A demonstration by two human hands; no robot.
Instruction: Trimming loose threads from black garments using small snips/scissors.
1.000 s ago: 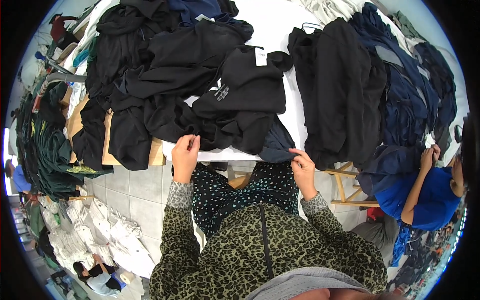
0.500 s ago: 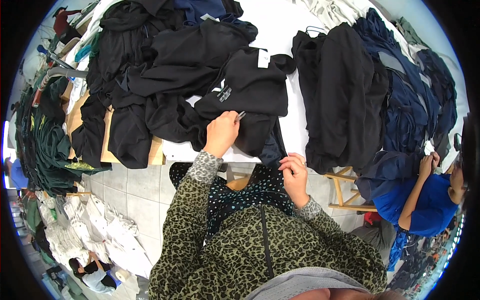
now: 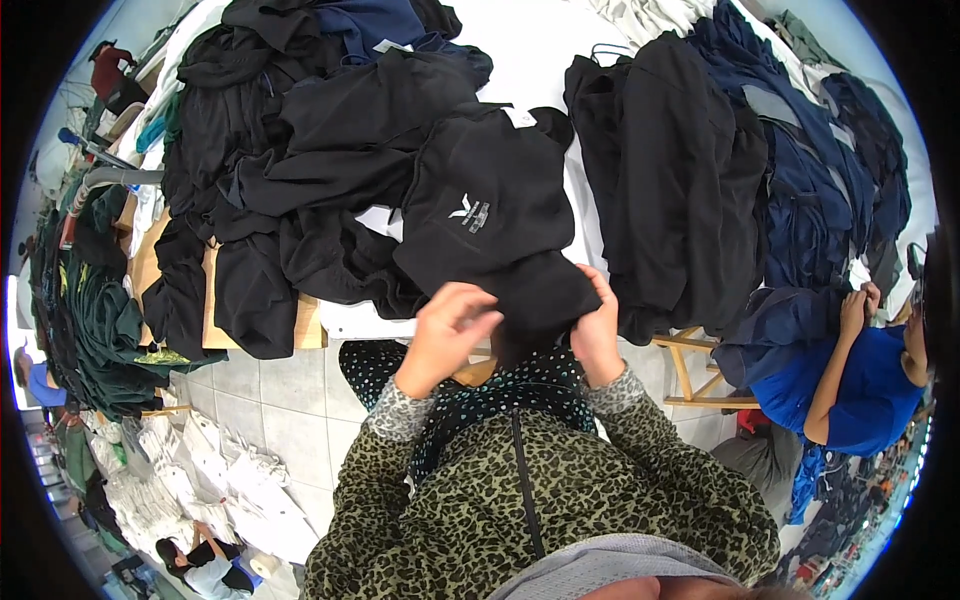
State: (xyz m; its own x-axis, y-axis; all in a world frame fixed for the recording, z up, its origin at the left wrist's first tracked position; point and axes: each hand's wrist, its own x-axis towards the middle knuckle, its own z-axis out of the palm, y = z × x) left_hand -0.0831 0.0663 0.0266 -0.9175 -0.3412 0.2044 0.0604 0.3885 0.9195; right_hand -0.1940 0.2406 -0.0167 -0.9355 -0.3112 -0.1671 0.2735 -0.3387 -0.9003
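Observation:
A black garment (image 3: 500, 190) with a pale printed mark near its neck and a white tag at its far end lies at the table's front edge. Its near part hangs over the edge toward me. At the right side of this hanging part, my right hand (image 3: 597, 325) grips the cloth between thumb and fingers. My left hand (image 3: 452, 335) is beside the cloth's left side, its fingers curled toward the thumb. Whatever is inside those fingers is hidden, and I see no tool there.
Black garments (image 3: 350, 110) are heaped on the left of the white table. To the right lie a black stack (image 3: 670, 190) and navy garments (image 3: 800, 150). A wooden stool (image 3: 690, 370) stands below the right side. Close by on the right, a person in blue (image 3: 865, 385) handles dark cloth.
The garment has been drawn nearer and its near part lifted over the edge. My right hand has taken hold of it. The metal tool seen in my left hand no longer shows.

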